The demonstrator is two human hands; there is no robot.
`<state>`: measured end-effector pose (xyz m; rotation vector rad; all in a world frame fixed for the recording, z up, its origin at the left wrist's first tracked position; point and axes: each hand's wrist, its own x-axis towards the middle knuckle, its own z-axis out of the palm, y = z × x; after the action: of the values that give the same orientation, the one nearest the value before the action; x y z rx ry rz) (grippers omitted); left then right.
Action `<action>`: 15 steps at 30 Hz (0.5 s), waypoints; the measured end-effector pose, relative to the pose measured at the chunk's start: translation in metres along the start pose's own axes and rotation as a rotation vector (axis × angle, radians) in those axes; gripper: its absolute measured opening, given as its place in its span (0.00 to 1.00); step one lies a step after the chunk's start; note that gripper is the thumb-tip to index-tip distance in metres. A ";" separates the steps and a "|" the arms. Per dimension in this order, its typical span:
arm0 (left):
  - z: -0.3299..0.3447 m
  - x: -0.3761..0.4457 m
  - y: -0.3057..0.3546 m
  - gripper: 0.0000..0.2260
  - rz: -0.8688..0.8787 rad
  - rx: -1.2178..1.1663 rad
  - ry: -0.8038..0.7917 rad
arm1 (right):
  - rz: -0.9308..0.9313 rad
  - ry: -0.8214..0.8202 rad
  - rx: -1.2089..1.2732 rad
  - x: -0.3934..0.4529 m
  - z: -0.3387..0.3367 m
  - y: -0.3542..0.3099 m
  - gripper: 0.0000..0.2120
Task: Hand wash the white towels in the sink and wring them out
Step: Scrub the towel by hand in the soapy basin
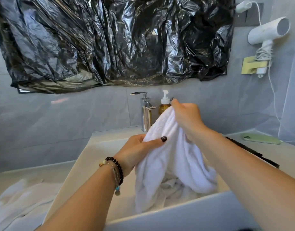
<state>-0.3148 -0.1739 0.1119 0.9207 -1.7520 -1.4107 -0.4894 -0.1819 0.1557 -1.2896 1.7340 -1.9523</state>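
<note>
A: The thick terry towel [168, 157] held above the square ceramic sink [100, 154] is plain white; the sink is cream-white. More white cloth [21, 195] lies on the pale counter at left.

B: The crinkled plastic sheet [110, 39] on the wall is glossy black, the wall tiles pale grey-blue.

A: The tall metal tap [146, 112] is mirror chrome, the pump bottle [163, 105] amber with a white pump.

B: White hair dryer [268, 30], pale green phone [260, 138], dark brown bead bracelet [117, 167], dark nail polish on the left hand [138, 150].

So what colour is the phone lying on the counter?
Light green phone, seen in the head view.
</note>
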 end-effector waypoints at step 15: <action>0.001 0.016 -0.021 0.16 -0.078 0.044 0.301 | 0.440 -0.217 0.228 0.070 -0.018 0.013 0.11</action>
<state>-0.3222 -0.1905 0.0923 1.1707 -1.5404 -1.2121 -0.5479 -0.2204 0.1774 -0.9094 1.4857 -1.6341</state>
